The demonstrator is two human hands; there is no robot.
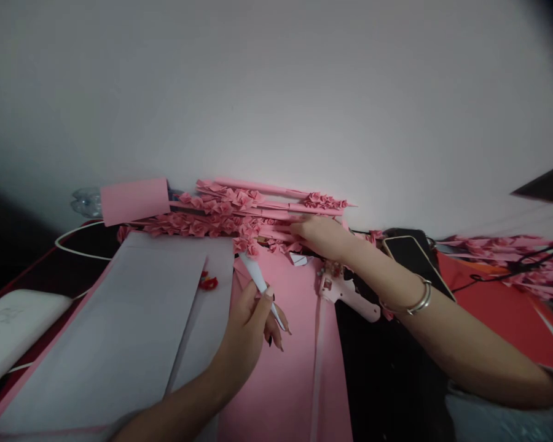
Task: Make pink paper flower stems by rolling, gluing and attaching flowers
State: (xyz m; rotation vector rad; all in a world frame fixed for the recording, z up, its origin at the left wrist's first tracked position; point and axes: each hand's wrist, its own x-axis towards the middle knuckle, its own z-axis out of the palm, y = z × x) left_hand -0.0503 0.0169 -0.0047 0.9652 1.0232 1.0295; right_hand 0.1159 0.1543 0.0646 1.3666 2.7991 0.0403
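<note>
My left hand [253,313] pinches a slim white rolled paper cone [254,273] between thumb and fingers, tilted over a pink paper sheet [276,380]. The cone's upper end meets a bunch of pink paper flowers [246,230]. My right hand [320,236] reaches into the heap of pink paper flower stems [276,212]; its fingers look curled, and what they grip is hidden. Below the right wrist lies a pale pink glue gun [350,298]. A small folded white paper piece [298,259] sits just under the right hand.
Large white sheets [120,325] cover the left side, with a small red flower [207,282] on them. A white power bank [23,325], a plastic bottle [86,202], a phone [410,258] and red paper [488,307] lie around. A wall [276,92] stands behind.
</note>
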